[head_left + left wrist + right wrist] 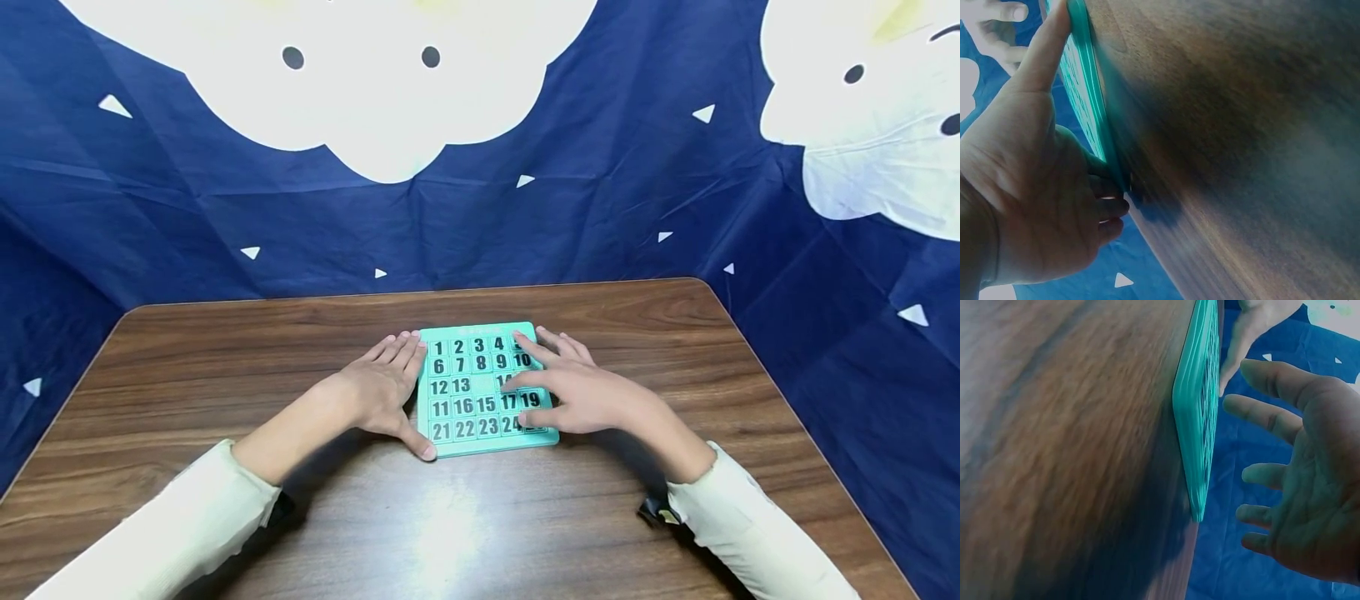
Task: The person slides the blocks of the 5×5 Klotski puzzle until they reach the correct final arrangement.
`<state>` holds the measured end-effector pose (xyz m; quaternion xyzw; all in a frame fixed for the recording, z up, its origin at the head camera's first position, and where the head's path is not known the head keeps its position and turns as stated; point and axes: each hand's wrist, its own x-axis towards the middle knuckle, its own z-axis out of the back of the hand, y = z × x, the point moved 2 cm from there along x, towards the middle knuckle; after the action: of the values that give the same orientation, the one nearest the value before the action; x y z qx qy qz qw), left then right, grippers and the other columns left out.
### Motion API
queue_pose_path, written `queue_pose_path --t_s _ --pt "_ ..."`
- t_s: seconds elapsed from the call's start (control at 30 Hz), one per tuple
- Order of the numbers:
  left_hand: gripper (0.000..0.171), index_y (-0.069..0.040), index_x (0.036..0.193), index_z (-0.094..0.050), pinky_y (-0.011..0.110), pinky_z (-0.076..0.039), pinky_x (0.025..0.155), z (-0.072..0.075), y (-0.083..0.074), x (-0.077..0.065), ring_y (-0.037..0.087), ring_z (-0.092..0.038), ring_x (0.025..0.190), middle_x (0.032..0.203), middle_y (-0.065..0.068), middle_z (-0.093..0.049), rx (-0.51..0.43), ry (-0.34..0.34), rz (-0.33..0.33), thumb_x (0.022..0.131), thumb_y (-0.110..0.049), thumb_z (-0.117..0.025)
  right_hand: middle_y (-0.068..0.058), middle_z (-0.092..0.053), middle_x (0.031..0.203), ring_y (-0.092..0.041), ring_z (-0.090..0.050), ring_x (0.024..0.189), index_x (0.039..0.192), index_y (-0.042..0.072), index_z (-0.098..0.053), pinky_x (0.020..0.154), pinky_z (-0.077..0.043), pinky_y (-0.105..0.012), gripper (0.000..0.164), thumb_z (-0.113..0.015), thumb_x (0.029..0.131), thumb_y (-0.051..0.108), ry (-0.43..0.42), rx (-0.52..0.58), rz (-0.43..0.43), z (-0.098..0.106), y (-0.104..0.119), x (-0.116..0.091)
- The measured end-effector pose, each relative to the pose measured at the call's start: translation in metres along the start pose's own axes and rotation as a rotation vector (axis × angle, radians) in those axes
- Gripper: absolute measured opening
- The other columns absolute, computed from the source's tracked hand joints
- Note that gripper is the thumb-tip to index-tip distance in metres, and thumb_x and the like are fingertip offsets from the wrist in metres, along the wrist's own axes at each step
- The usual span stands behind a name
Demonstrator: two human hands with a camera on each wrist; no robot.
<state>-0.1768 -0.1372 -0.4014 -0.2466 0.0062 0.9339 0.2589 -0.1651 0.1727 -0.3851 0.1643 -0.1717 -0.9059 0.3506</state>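
A teal number sliding puzzle (480, 450) lies flat on the wooden table, its gap in the third row between the 13 and 14 tiles. Along its left edge rests my left hand (378, 392), fingers straight and thumb at the near left corner; the left wrist view shows the thumb (1047, 44) against the puzzle's side (1094, 94). My right hand (600, 396) is spread over the right side, covering some right-column tiles. One finger reaches the 14 tile. In the right wrist view, the fingers (1266, 415) appear slightly apart from the puzzle (1194, 419).
The brown wooden table (225, 358) extends around the puzzle, with a bright glare patch near its front. A blue cloth (465, 225) with white clouds and triangles hangs behind and beside the table. A small dark device (660, 510) sits under the right sleeve.
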Motion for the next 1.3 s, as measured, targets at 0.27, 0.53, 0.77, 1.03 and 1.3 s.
queue_pose_path --t_s 0.27,0.53,0.77,1.03,1.3 --pt "0.166 0.009 0.178 -0.005 0.057 -0.003 0.148 0.002 -0.002 0.001 0.047 -0.002 0.178 0.187 0.032 0.003 -0.003 0.001 0.005 0.073 -0.097 -0.078 -0.019 -0.013 0.191 -0.055 -0.005 0.176 0.153 0.032 -0.072 0.136 -0.006 -0.085 0.047 -0.074 0.109 0.047 -0.003 -0.013 -0.031 -0.005 -0.006 0.000" --pt "0.166 0.009 0.178 -0.006 0.057 -0.004 0.148 0.002 -0.003 0.001 0.047 -0.002 0.178 0.187 0.032 0.003 0.000 0.006 0.010 0.073 -0.097 -0.079 -0.015 -0.009 0.192 -0.054 -0.002 0.176 0.161 0.039 -0.064 0.138 -0.005 -0.083 0.053 -0.068 0.110 0.053 0.046 0.012 0.012 -0.015 0.003 0.013" --pt "0.166 0.008 0.178 -0.004 0.057 -0.002 0.148 0.003 -0.003 0.001 0.047 0.000 0.178 0.188 0.031 0.006 -0.011 0.019 0.009 0.073 -0.097 -0.078 -0.015 -0.013 0.191 -0.056 -0.003 0.175 0.142 0.035 -0.080 0.136 -0.005 -0.086 0.037 -0.074 0.108 0.048 0.016 0.036 0.012 -0.008 -0.001 0.000" --pt "0.166 0.008 0.178 -0.004 0.058 -0.003 0.148 0.003 -0.004 0.001 0.047 0.000 0.178 0.188 0.031 0.006 -0.012 0.020 0.008 0.074 -0.098 -0.077 -0.016 -0.010 0.192 -0.052 -0.002 0.177 0.156 0.038 -0.069 0.137 -0.004 -0.084 0.047 -0.070 0.111 0.048 -0.005 -0.021 -0.047 -0.007 -0.006 0.006" --pt "0.166 0.008 0.178 -0.003 0.058 -0.003 0.148 0.002 -0.003 0.002 0.047 0.000 0.178 0.188 0.031 0.006 -0.016 0.018 0.013 0.073 -0.097 -0.078 -0.012 -0.008 0.192 -0.053 -0.002 0.176 0.157 0.043 -0.068 0.137 -0.006 -0.085 0.046 -0.067 0.112 0.052 0.050 0.020 0.022 -0.016 0.006 0.005"
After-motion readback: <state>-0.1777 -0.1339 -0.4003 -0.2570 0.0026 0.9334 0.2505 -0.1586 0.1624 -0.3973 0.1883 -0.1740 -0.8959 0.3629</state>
